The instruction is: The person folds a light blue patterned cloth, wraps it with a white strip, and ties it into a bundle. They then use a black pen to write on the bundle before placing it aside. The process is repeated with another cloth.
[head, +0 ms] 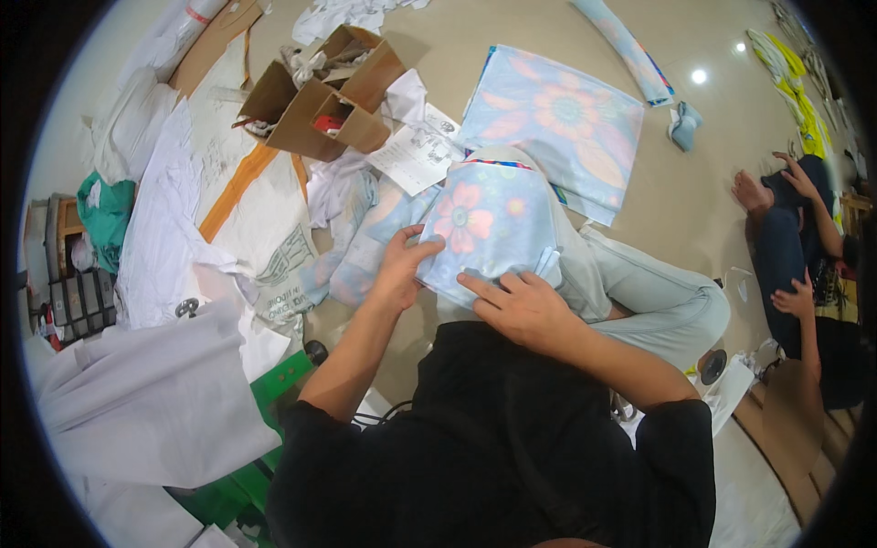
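Observation:
A folded piece of light-blue floral fabric (490, 219) lies across my lap, its pink flower facing up. My left hand (404, 264) grips its left edge, thumb on top and fingers partly hidden beneath. My right hand (521, 305) rests over the near right part, index finger extended toward the near edge; a bunched bit of the cloth shows by its knuckles, and whether it pinches any is unclear. Beyond my knee, a larger folded floral fabric (555, 116) is spread on the floor. A sheet of paper with writing (418, 151) touches the lap piece's far left side.
Cardboard boxes (308, 109) holding scraps stand at the upper left. White cloth (157, 226) and a printed sack (274, 246) lie left. A rolled floral fabric (627, 51) and a small tied bundle (684, 126) lie upper right. Another person (788, 253) sits at the right.

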{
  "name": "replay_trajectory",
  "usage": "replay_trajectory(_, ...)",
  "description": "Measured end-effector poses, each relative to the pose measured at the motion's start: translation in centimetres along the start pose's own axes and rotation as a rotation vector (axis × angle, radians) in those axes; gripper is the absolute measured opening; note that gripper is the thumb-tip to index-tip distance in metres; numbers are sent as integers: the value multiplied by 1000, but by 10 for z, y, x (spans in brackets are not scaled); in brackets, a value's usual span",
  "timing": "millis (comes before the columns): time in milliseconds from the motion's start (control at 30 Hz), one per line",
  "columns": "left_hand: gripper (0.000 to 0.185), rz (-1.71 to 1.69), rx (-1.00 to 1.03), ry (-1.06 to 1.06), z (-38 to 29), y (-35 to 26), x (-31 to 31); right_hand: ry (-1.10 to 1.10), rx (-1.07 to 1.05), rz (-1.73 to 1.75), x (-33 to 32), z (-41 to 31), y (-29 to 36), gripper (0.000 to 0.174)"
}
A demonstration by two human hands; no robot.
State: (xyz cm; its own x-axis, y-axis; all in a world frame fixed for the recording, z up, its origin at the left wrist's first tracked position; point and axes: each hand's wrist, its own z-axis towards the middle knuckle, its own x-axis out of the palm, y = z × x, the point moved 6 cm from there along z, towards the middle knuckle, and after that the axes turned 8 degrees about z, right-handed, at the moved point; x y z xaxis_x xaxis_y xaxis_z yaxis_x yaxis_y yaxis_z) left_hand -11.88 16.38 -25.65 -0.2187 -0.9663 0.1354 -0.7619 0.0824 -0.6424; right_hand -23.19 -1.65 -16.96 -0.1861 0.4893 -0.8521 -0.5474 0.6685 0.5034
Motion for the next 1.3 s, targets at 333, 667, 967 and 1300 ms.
replay_trajectory(333, 83, 163, 568, 238, -19, -144, 84, -447, 543, 351, -92, -74, -102, 30)
replay_trajectory(667, 68, 136, 800, 393, 101, -292, 175, -802, 495, 10, -227, -20, -218, 26)
replay_trajectory(967, 50, 652, 572, 5, 293, -97, 98, -313, 693, -165, 13, -48, -309, 22)
replay_trajectory(1300, 49, 1117, 1134, -50, 244, -93, 118, -208, 605, -78, 26, -52, -285, 34)
